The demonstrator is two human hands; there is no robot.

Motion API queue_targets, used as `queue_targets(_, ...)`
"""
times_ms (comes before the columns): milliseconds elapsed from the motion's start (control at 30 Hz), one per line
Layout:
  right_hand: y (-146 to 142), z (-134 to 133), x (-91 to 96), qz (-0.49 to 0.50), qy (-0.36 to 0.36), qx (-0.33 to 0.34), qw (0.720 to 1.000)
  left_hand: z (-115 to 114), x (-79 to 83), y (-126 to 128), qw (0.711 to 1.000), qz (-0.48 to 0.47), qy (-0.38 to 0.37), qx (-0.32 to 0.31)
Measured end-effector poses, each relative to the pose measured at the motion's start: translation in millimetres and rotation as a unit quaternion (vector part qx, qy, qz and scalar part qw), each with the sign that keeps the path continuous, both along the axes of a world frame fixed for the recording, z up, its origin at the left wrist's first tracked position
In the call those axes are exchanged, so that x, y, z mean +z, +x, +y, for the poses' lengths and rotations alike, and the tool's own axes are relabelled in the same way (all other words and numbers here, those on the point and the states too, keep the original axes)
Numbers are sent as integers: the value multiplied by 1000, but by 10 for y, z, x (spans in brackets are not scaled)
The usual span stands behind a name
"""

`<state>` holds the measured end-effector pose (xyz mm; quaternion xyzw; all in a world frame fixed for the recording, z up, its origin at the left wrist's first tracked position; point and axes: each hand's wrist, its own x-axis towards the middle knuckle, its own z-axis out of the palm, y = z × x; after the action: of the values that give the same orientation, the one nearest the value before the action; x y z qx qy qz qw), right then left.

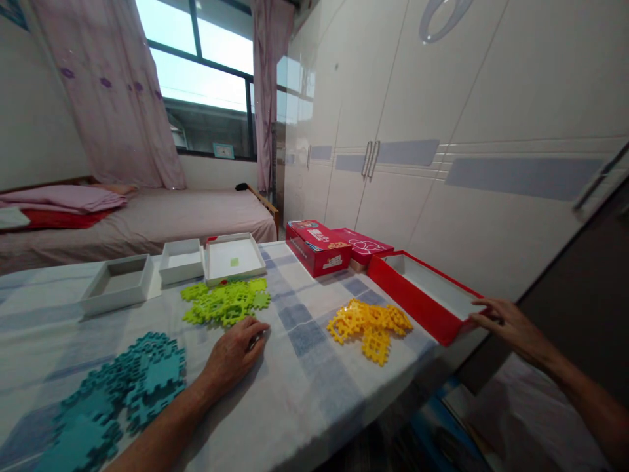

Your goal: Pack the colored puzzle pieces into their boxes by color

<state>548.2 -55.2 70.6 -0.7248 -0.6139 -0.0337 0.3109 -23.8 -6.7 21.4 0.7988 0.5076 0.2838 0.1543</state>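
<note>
My left hand (239, 349) rests on the tablecloth with its fingers loosely curled, and nothing shows in it. Just beyond its knuckles lies a heap of lime-green interlocking plastic pieces (221, 305). Teal pieces of the same kind (160, 370) are piled to the left of my forearm. On the right, my right hand (508, 328) pinches the near end of a long open red box (407, 288) with a white inside. This box stands along the table's right edge. Yellow interlocking pieces (366, 321) lie in a heap between my hands, nearer the red box.
Two small white boxes (142, 282) (170, 275) and a shallow white tray (255, 267) stand at the back left. Two red boxes (319, 252) (366, 242) sit at the far edge. Behind are a bed (211, 210) and a white wardrobe (417, 196).
</note>
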Motion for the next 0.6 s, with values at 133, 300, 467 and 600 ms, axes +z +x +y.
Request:
queue_targets(133,-236,54,3,-25,-29,0,999,4,3,5,1000,9,-7,0)
queue_targets(300,-390,162,52,-38,-76,48,995,4,0,-2,1000,16,-5,-5)
queue_targets(467,-395,77,75,-78,-115,53,989,10,-13,-4,1000,21,-9,-5)
queue_targets(600,-395,28,106,-90,-88,49,991,15,-24,-1,1000,13,-1,0)
